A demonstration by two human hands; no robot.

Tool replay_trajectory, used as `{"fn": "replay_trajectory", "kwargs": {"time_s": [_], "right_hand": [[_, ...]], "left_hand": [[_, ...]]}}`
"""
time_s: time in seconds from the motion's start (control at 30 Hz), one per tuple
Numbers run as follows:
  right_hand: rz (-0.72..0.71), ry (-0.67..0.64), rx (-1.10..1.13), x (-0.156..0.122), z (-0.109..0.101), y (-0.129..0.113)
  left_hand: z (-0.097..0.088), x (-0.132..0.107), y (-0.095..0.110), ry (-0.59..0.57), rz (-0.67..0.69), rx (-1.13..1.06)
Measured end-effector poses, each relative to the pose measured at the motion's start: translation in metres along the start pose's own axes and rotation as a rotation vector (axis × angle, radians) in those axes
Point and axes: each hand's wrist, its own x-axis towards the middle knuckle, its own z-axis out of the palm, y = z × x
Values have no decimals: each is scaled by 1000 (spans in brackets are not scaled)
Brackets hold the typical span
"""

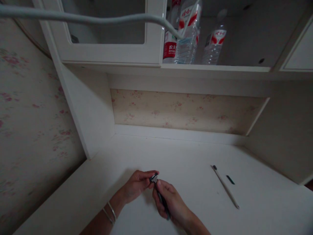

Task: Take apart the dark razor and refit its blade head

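Observation:
My right hand (pixel 170 199) is wrapped round the dark handle of a razor (pixel 163 204). The razor's silver and black head (pixel 154 178) points up and away from me. Fingers of my left hand (pixel 137 186) pinch that head from the left side. Both hands meet just above the white desk top, and fingers hide part of the razor's neck. To the right of them lie a long pale stick with a dark tip (pixel 226 187) and a short dark green strip (pixel 230 179).
The white desk (pixel 171 153) runs back to a low ledge and floral wallpaper. Overhead, a shelf holds several plastic bottles (pixel 187 42) beside a glass-fronted cabinet door (pixel 102 52). A pale curved bar (pixel 97 19) crosses the top left. Side panels close in the desk.

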Motion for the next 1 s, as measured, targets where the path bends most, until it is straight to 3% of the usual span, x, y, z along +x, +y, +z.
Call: {"fn": "replay_trajectory", "kwargs": {"time_s": [0.2, 0.53, 0.77, 1.0], "right_hand": [[81, 36, 79, 0, -4, 2], [280, -141, 245, -4, -8, 2], [184, -37, 132, -1, -8, -1], [-27, 15, 33, 4, -12, -3]], "left_hand": [[2, 0, 2, -50, 10, 48], [-3, -6, 8, -199, -86, 182], [6, 0, 3, -103, 3, 188], [-7, 3, -4, 0, 59, 64]]}}
